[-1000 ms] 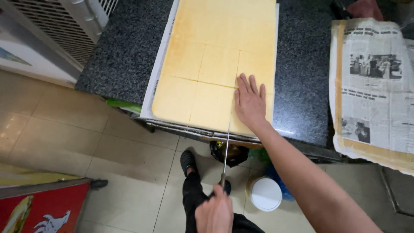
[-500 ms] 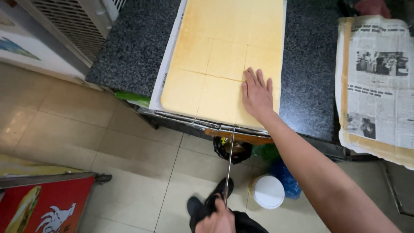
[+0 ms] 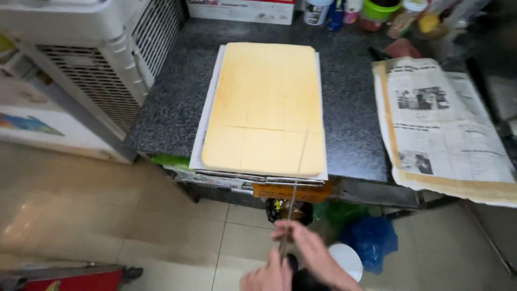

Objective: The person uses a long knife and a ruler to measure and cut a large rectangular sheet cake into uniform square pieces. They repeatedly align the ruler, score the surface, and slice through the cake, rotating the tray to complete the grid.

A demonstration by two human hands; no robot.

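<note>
Both hands (image 3: 291, 258) gripping long knife (image 3: 292, 202) over yellow sheet cake (image 3: 266, 108), newspaper (image 3: 441, 124) beside, cooler (image 3: 91, 59) left

Open air over tiled floor (image 3: 107, 215) left of the grip on the long knife (image 3: 293, 194). Ahead, counter (image 3: 177, 102) edge and yellow cake sheet (image 3: 266, 105) block the way. Ahead-left, white cooler (image 3: 91, 59); ahead-right, newspaper (image 3: 441, 124). Just right, blue bag (image 3: 374, 240), white lid (image 3: 347, 258).

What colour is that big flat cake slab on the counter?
Pale golden yellow; the cake slab shows best in the head view.
</note>
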